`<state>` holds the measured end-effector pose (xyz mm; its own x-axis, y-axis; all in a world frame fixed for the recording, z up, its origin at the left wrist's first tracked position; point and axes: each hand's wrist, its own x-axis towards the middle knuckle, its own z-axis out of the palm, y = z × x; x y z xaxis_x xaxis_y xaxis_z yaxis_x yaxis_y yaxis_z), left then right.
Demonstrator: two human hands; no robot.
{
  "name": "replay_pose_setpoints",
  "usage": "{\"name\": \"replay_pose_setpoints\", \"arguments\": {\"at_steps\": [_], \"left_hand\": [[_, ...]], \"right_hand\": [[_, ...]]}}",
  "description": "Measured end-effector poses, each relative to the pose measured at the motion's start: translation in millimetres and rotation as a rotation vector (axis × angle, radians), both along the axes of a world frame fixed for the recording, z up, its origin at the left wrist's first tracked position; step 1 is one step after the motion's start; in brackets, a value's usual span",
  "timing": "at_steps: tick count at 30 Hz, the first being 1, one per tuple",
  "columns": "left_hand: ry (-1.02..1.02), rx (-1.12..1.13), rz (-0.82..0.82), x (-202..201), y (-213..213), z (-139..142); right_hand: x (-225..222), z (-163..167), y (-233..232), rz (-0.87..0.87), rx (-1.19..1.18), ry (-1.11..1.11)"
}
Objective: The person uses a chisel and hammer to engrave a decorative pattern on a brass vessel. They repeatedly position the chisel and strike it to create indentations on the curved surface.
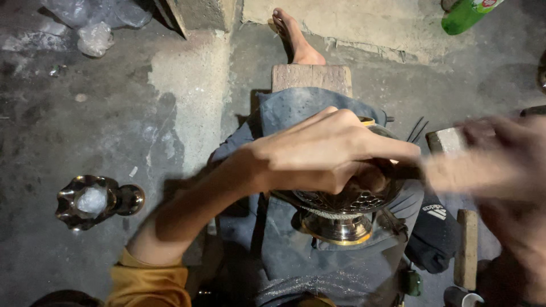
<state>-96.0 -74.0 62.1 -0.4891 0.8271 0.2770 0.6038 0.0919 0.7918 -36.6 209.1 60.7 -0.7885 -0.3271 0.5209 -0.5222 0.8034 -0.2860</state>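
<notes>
The right hand (500, 165) is a smear of motion blur, so its grip can't be read, and the pale tool (449, 141) it carries is blurred too. The left hand (324, 153) covers the top of the perforated metal bowl (347, 202), hiding the rim beneath it. Far above the bowl, a green bottle (466, 14) is cut off by the top edge. Up and left of the bowl, crumpled clear plastic (94, 23) runs out of frame. Below the bowl, the lap cloth (307, 267) fades into shadow.

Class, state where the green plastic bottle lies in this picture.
The green plastic bottle lies at the head view's top right corner, on the concrete floor.
</notes>
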Motion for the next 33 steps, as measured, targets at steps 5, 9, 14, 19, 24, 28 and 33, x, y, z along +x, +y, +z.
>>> {"name": "replay_pose_setpoints", "arguments": {"at_steps": [5, 9, 14, 19, 24, 28, 33], "left_hand": [[0.05, -0.006, 0.098, 11.6, -3.8, -0.5], [0.06, 0.072, 0.244, 21.3, -7.3, -1.3], [-0.067, 0.205, 0.442, 32.2, -11.6, -2.3], [-0.152, 0.282, 0.486, 40.7, -15.1, -3.3], [-0.149, 0.278, 0.485, 48.1, -17.3, -4.1], [-0.198, 0.243, 0.503, 54.8, -18.3, -4.9], [-0.237, 0.39, 0.614, 65.0, -18.5, -6.2]], "right_hand": [[-10.9, 8.6, -4.2, 0.023, -0.023, 0.0], [-23.6, -0.6, 14.0, 0.036, -0.044, -0.057], [-64.6, -17.4, 33.5, -0.088, -0.471, -0.369], [-90.2, 27.1, 9.6, 0.009, 0.01, -0.289], [-82.1, 79.5, -44.8, 0.056, 0.627, -0.151], [-75.2, 93.1, -73.3, 0.066, 0.78, -0.072], [-72.5, 98.9, -76.0, 0.095, 0.876, -0.101]]}}
